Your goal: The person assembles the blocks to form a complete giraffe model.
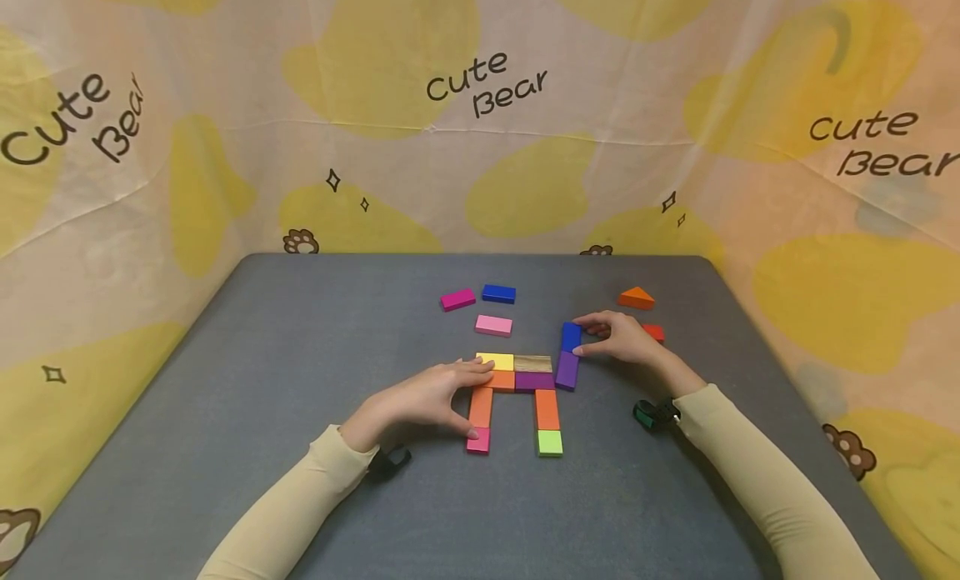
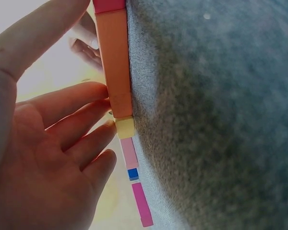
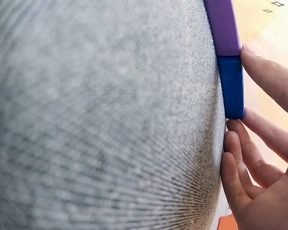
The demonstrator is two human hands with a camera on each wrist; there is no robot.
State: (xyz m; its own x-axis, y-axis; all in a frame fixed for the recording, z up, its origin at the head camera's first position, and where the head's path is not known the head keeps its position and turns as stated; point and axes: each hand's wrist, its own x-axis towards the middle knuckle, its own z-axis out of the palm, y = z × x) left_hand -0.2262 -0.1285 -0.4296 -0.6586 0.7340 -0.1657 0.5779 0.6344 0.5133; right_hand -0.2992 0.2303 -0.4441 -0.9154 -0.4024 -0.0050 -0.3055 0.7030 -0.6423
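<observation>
Flat wooden blocks lie in a two-legged pattern on the table. My left hand [image 1: 431, 397] rests along its left side, fingers fairly straight over the yellow block [image 1: 491, 361] and orange block [image 1: 504, 382], the thumb at the magenta block [image 1: 477, 442]. My right hand [image 1: 622, 340] pinches the blue block [image 1: 572, 336] lengthwise, index finger at its far end and thumb where it meets the purple block [image 1: 567, 373]. In the right wrist view the blue block [image 3: 232, 88] and purple block [image 3: 224, 28] stand end to end. A wood-grain block [image 1: 533, 363] and another purple block [image 1: 535, 382] adjoin the yellow and orange ones.
Behind the pattern lie a magenta block [image 1: 458, 299], a blue block [image 1: 498, 293] and a pink block [image 1: 493, 325]. An orange triangle [image 1: 637, 297] and a red block [image 1: 654, 332] are beyond the right hand. Patterned cloth [image 1: 480, 188] surrounds the grey table [image 1: 225, 430].
</observation>
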